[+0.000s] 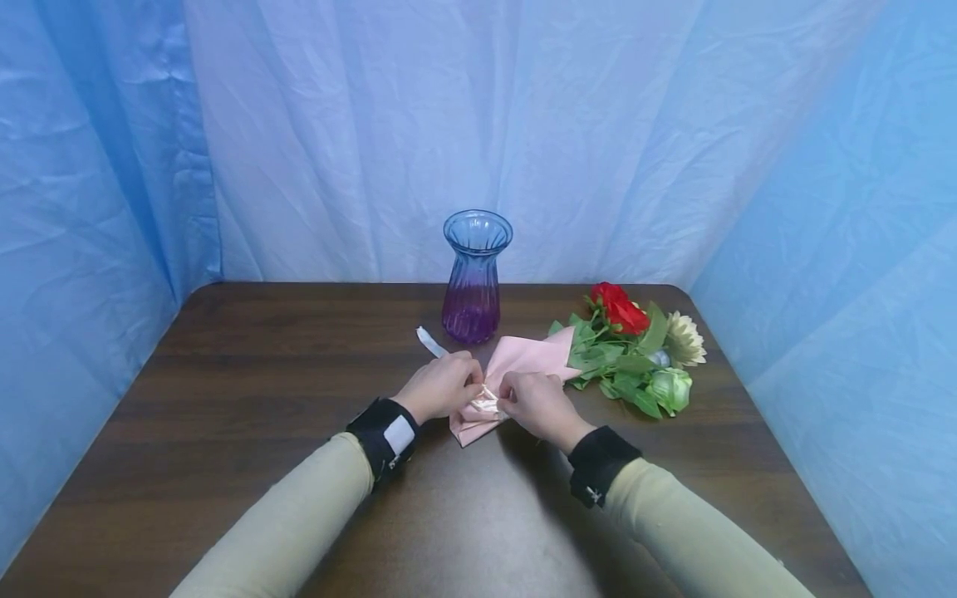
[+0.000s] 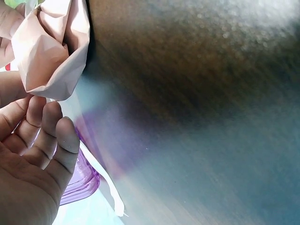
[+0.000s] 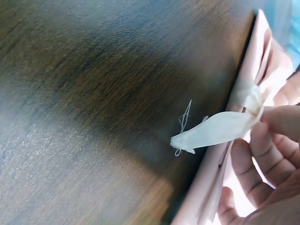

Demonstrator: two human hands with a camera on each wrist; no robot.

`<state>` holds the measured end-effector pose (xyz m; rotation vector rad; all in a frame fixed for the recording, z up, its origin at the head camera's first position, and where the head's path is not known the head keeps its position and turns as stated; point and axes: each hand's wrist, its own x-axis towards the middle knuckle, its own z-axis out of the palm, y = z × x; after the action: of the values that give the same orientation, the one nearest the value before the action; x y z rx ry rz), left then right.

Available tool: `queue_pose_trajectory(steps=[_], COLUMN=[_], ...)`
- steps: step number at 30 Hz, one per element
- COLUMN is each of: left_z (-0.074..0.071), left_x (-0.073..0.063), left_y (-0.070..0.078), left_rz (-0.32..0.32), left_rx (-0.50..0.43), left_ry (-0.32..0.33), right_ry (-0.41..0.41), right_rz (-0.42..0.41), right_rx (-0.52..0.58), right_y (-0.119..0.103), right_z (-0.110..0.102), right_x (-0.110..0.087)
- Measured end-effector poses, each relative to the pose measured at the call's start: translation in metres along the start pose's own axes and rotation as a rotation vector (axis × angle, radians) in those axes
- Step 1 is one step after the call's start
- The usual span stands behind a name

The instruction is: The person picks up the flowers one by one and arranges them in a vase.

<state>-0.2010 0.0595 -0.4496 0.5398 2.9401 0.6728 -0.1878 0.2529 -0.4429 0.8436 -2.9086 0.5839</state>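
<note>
A bouquet in pink wrapping paper (image 1: 531, 355) lies on the table, its gathered waist tied round with a white ribbon (image 1: 484, 400). My left hand (image 1: 447, 386) pinches the ribbon between thumb and forefinger; one ribbon tail (image 2: 105, 173) trails out past its fingers toward the vase. Opposite it, my right hand (image 1: 542, 407) pinches the ribbon at the knot, and a short tail with a frayed end (image 3: 215, 129) sticks out from its fingertips over the paper. The crumpled paper end (image 2: 51, 61) shows right beside the left fingertips.
A blue-to-purple glass vase (image 1: 473, 282) stands just behind the hands. The bouquet's red rose (image 1: 620, 309), cream flower (image 1: 684, 339), pale green rose (image 1: 670, 390) and leaves spread to the right. Light blue curtains (image 1: 449, 124) enclose the dark wooden table (image 1: 247, 399).
</note>
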Motion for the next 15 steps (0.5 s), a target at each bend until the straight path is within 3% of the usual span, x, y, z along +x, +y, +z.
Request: queue_pose_trajectory(steps=[9,15], left_z=[-0.0033,-0.0046], left_x=[-0.0018,-0.0031], left_y=[0.0012,-0.0055], left_rz=[-0.028,-0.067], left_rx=[-0.023,-0.023], left_ry=[-0.008,0.018], right_ry=[0.005,0.002], right_rz=[0.002,0.026], right_rx=[-0.041,-0.021], right_y=[0.0009,0.0038], right_z=[0.002,0.0027], right_x=[-0.0005,-0.0002])
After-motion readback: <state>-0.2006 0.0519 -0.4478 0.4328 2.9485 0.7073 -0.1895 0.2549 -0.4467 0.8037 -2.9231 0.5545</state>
